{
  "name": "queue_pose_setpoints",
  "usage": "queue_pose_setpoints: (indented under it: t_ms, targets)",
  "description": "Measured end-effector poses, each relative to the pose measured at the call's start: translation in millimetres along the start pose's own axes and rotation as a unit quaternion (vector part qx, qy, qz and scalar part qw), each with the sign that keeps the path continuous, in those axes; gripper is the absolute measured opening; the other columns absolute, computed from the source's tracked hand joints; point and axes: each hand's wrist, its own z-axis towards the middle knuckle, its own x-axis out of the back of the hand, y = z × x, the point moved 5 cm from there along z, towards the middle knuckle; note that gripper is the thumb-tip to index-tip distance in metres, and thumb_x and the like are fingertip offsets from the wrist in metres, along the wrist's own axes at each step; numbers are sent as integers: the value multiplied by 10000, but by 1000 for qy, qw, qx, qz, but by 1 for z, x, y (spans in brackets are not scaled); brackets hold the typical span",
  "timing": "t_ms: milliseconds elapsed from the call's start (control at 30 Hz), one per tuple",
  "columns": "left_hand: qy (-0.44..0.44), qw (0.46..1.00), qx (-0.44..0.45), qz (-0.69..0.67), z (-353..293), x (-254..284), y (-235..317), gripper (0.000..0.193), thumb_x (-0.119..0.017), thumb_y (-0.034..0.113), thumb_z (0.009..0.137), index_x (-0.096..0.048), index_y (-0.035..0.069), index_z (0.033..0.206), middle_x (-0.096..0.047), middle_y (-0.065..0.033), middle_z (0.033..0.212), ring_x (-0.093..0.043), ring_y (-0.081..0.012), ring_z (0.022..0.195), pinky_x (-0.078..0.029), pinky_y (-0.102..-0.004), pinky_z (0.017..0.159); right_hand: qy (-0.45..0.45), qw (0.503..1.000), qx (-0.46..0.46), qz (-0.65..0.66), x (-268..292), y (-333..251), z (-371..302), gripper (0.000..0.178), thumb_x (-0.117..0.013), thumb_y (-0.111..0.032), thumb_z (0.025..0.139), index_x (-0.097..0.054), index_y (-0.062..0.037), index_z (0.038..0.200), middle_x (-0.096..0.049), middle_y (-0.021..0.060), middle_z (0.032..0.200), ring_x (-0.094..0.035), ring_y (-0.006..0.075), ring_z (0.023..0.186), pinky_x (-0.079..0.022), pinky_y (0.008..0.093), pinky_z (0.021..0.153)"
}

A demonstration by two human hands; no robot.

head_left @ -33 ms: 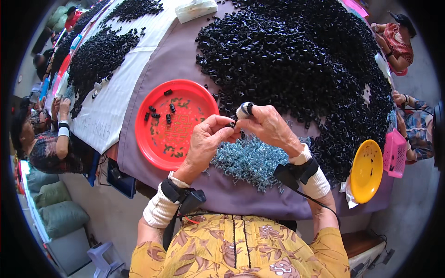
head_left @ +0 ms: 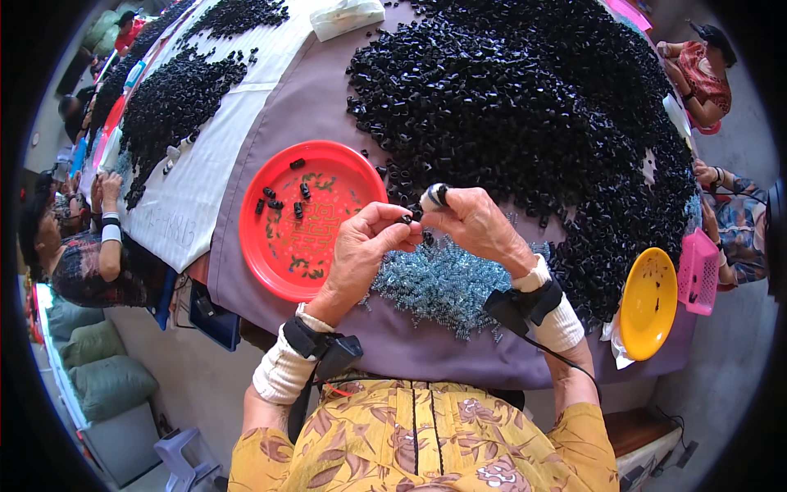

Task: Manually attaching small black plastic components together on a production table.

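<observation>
Only very little has moved since the earlier frame: one small black piece (head_left: 405, 219), kept at the fingertips of the left hand (head_left: 365, 246), sits slightly more to the left. Both hands stay in almost the same place, above the near middle of the tabletop (head_left: 410, 354), which has a purple cloth. Thumb and forefinger of the left hand are pinching this piece. The right hand (head_left: 474, 225) is just beside it, with its fingers bent inward; whether they also grip something, I cannot tell. One finger of this hand wears a white cover with a dark band.

Just below the hands, on the near side, lies a heap of light blue coils (head_left: 443, 287). To the left stands a red plate (head_left: 252, 238), carrying several black pieces. A large heap of black pieces (head_left: 525, 123) spreads on the far side and to the right. Near its right end are a yellow plate (head_left: 642, 316) and a pink basket (head_left: 695, 299).
</observation>
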Motion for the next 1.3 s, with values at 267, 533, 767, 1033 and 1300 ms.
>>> queue_pose_setpoints:
  t_ms: [267,533,767,1033,1300]
  targets:
    - [16,1000,22,-13,0,3,-5,158,-555,80,898,-558,2,1035,-647,-108,911,-638,-166,797,-533,-284,718,-155,948,57,-270,-38,16,-20,41,-603,-102,703,-589,-64,696,-593,97,736,-598,269,723,-426,374,670]
    - [8,999,31,-21,1,2,-13,178,-569,98,892,-555,7,1045,-644,-110,917,-634,-162,788,-531,-283,710,-108,974,16,-197,-24,25,-16,77,-571,-87,716,-590,-23,678,-587,110,703,-581,302,736,-442,385,686]
    - [-8,999,49,-21,2,-10,-17,179,-574,94,888,-559,7,1043,-647,-115,915,-639,-165,784,-536,-289,708,42,944,-194,264,12,42,-21,112,-646,-89,767,-644,-19,855,-612,-12,700,-551,53,622,-458,227,555]
    - [-30,998,55,-26,3,-24,-19,183,-582,95,884,-565,5,1042,-655,-108,908,-641,-154,771,-532,-279,698,109,892,-188,396,38,37,-24,122,-640,-71,776,-646,-18,886,-627,32,756,-602,115,629,-501,254,621]
    - [-30,998,46,-35,3,-27,-14,176,-565,96,894,-558,11,1048,-651,-110,912,-646,-168,777,-534,-285,705,97,899,-186,384,39,17,-23,138,-645,-45,783,-648,-8,916,-643,43,819,-623,128,677,-514,258,656]
